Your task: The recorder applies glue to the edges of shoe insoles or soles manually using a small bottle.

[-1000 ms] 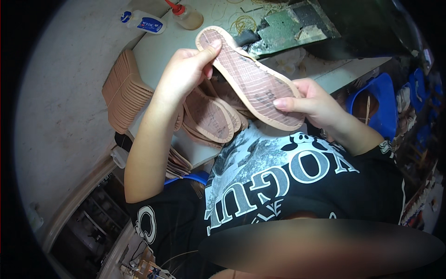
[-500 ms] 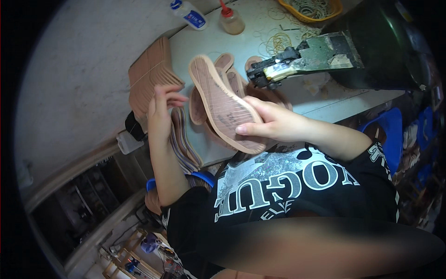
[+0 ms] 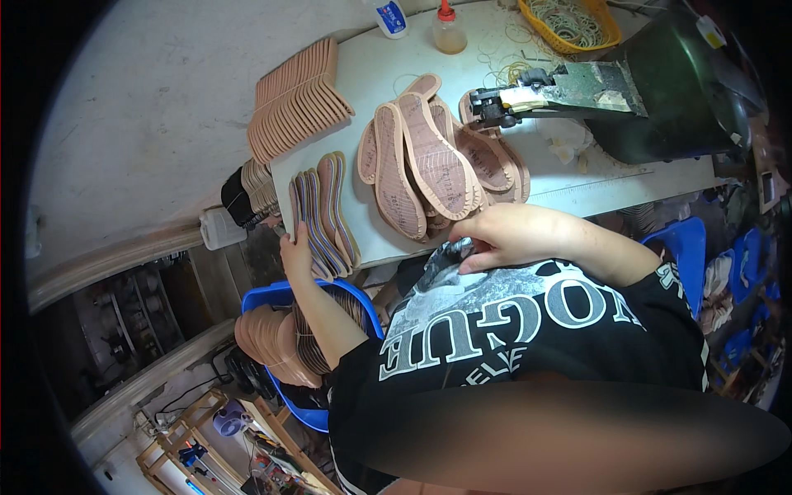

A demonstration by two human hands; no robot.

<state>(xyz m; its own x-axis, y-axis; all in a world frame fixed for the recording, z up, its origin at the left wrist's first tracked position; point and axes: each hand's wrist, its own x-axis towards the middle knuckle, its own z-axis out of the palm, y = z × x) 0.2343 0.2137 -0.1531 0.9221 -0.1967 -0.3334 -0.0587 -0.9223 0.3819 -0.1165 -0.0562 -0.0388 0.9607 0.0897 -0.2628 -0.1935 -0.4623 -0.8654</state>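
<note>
The left hand (image 3: 297,254) is at the insole stack (image 3: 332,210); its hold cannot be told. The right hand (image 3: 505,235), loosely half open, seems empty beside the insole pile (image 3: 439,165) on the table (image 3: 388,70). A nudge could tip the stack over the edge.

Left of the yellow basket (image 3: 571,49) you have a red-tipped bottle (image 3: 450,36) and, farther left, a blue-labelled white bottle (image 3: 392,21).

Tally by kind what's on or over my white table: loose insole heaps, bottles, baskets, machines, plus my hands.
Loose heap of pinkish-tan insoles: 1
White bottle with blue label, clear bottle with red cap: 2
Yellow plastic basket: 1
Dark green metal machine: 1
Bare left hand, bare right hand: 2
Total: 7
</note>
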